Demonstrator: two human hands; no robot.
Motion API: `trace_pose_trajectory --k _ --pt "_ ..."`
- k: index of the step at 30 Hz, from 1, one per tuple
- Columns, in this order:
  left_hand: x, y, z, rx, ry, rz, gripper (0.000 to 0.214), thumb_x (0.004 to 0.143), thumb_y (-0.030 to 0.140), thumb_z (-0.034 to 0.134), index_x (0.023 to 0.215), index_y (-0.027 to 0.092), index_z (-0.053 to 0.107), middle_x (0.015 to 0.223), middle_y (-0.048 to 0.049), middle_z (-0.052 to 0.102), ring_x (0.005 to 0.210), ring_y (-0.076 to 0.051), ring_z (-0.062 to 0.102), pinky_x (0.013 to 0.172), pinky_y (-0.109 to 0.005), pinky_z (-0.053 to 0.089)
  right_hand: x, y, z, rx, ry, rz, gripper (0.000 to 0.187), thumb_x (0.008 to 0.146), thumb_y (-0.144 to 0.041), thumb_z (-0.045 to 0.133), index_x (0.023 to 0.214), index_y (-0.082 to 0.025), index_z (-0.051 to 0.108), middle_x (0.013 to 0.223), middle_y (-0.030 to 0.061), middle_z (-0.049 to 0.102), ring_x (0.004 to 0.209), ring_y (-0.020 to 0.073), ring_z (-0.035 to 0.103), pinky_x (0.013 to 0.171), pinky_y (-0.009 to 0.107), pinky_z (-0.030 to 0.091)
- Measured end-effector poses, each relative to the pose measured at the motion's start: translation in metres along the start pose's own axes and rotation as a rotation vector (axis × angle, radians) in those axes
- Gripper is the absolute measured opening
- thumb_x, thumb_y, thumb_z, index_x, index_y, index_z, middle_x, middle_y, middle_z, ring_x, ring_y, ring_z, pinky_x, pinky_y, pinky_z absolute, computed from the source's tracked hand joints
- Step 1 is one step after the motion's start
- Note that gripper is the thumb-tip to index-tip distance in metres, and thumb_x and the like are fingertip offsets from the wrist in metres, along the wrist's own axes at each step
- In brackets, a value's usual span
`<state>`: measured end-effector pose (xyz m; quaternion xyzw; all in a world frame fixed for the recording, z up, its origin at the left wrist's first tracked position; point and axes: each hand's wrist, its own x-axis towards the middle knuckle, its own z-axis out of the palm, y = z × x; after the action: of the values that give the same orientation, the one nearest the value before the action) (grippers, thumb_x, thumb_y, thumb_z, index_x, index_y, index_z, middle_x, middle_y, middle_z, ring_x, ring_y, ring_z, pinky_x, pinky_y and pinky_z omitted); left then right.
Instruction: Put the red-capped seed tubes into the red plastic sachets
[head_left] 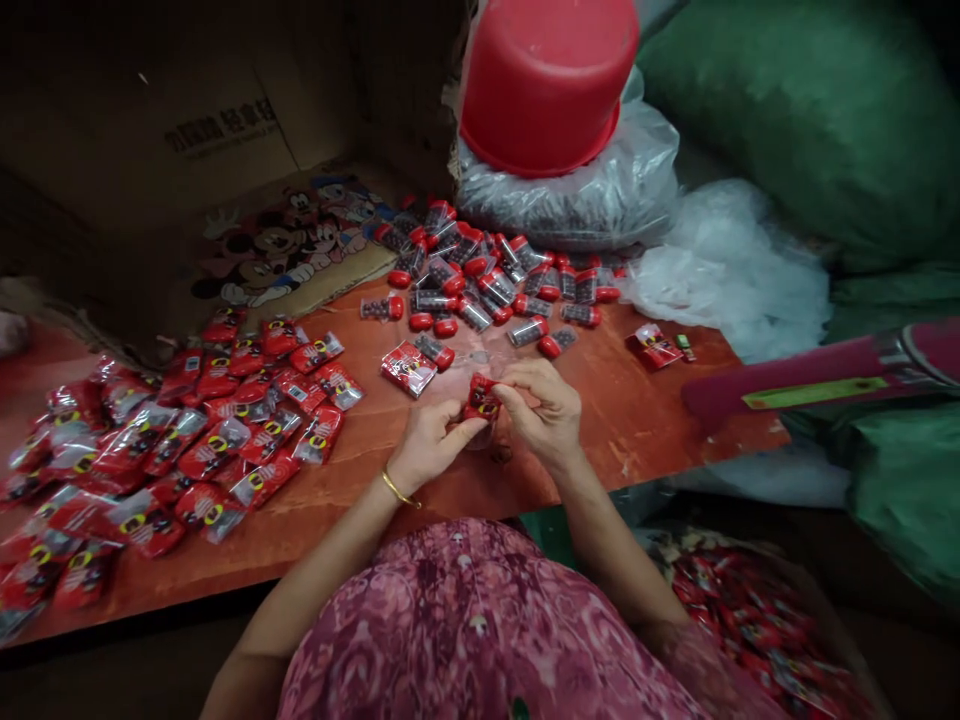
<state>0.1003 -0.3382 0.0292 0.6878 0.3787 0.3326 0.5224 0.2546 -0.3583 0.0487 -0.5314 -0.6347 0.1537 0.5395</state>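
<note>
Pink patterned clothing (pixel 465 640) is seen nearest the camera in the head view, below the fingers. Between the two hands a small red packet (pixel 481 397) is held up over the orange tabletop (pixel 622 430). Its left edge is gripped by the thumb and fingers of the left hand (pixel 431 440), and its upper right part is pinched between the thumb and forefinger of the right hand (pixel 544 410); what is inside it cannot be told. A gold bracelet (pixel 400 490) is worn behind the left fingers. Just beyond those fingers a stack of printed cards (pixel 409 368) is laid, and farther past both hands red-capped jars (pixel 495 290) are heaped. Filled red packages (pixel 217 440) are piled well to the left of the fingers, with a cardboard box (pixel 225 130) set behind them. Beyond the jars a red tub (pixel 551 80) is rested upside down on a clear plastic bag (pixel 570 205). To the right of the fingers a magenta pole (pixel 817 370) is seen.
</note>
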Motion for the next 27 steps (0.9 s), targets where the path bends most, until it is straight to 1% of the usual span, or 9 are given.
trace_pose_trajectory --k 2,4,7,10,13,16,19,24,27 --pt "0.002 0.001 -0.001 -0.033 -0.049 -0.013 0.03 0.076 0.038 0.057 0.059 0.014 0.055 0.051 0.0031 0.046 0.047 -0.008 0.037 0.045 -0.02 0.031 -0.003 0.0 0.006 0.086 0.084 0.158 0.018 0.082 -0.031 0.053 0.067 -0.02 0.057 0.066 -0.001 0.056 0.065 0.0127 0.054 0.065 0.027 0.045" --pt "0.004 0.003 -0.001 -0.133 -0.053 -0.051 0.033 0.076 0.044 0.055 0.063 0.013 0.057 0.054 0.0019 0.049 0.049 -0.008 0.041 0.045 -0.02 0.033 -0.01 0.002 0.012 0.221 0.138 0.316 0.02 0.084 -0.037 0.048 0.076 -0.021 0.057 0.069 -0.0012 0.056 0.064 0.0116 0.053 0.062 0.025 0.045" --pt "0.007 0.005 0.0 -0.309 -0.032 -0.092 0.039 0.076 0.051 0.053 0.073 0.013 0.06 0.064 -0.0017 0.058 0.057 -0.011 0.049 0.052 -0.022 0.041 -0.021 0.006 0.016 0.356 0.06 0.413 0.021 0.081 -0.04 0.052 0.09 -0.022 0.058 0.08 0.0003 0.06 0.07 0.0123 0.057 0.065 0.026 0.047" --pt "0.008 0.003 0.003 -0.339 -0.022 -0.086 0.039 0.076 0.051 0.053 0.079 0.013 0.062 0.072 -0.0044 0.064 0.065 -0.014 0.056 0.06 -0.025 0.046 -0.027 0.009 0.013 0.277 -0.005 0.377 0.014 0.078 -0.034 0.059 0.08 -0.021 0.063 0.078 0.0009 0.062 0.074 0.0135 0.058 0.07 0.027 0.047" --pt "0.007 -0.004 0.007 -0.214 0.031 -0.048 0.036 0.079 0.044 0.052 0.089 0.012 0.063 0.083 -0.0076 0.067 0.073 -0.016 0.059 0.068 -0.028 0.048 -0.031 0.014 0.01 0.175 0.013 0.305 0.013 0.078 -0.029 0.058 0.074 -0.02 0.066 0.076 0.0018 0.063 0.073 0.0144 0.058 0.071 0.029 0.047" --pt "0.005 -0.012 0.01 -0.018 0.059 0.01 0.032 0.081 0.036 0.051 0.1 0.013 0.062 0.094 -0.0093 0.068 0.083 -0.018 0.061 0.078 -0.032 0.047 -0.038 0.027 0.01 0.133 -0.019 0.257 0.017 0.078 -0.033 0.06 0.088 -0.022 0.067 0.086 0.0041 0.066 0.082 0.017 0.06 0.077 0.033 0.047" --pt "0.004 -0.018 0.01 0.115 0.013 0.06 0.032 0.084 0.032 0.049 0.108 0.016 0.06 0.103 -0.0088 0.067 0.091 -0.019 0.061 0.084 -0.033 0.046 -0.044 0.041 0.012 0.131 -0.116 0.221 0.034 0.074 -0.04 0.064 0.104 -0.023 0.063 0.094 0.0049 0.065 0.087 0.0185 0.059 0.079 0.034 0.047" --pt "0.001 -0.028 0.007 0.219 -0.052 0.179 0.032 0.085 0.034 0.046 0.108 0.017 0.06 0.111 -0.0099 0.064 0.103 -0.019 0.058 0.091 -0.033 0.044 -0.041 0.054 0.005 0.055 -0.253 0.036 0.02 0.078 -0.039 0.06 0.086 -0.023 0.069 0.081 0.0027 0.067 0.073 0.0156 0.058 0.069 0.031 0.046" --pt "-0.001 -0.035 0.007 0.294 -0.065 0.206 0.034 0.085 0.036 0.045 0.11 0.017 0.059 0.113 -0.011 0.063 0.11 -0.021 0.055 0.098 -0.037 0.04 -0.038 0.056 0.001 0.006 -0.287 -0.008 0.023 0.079 -0.043 0.058 0.079 -0.023 0.069 0.075 0.0034 0.067 0.069 0.0156 0.058 0.068 0.032 0.045"
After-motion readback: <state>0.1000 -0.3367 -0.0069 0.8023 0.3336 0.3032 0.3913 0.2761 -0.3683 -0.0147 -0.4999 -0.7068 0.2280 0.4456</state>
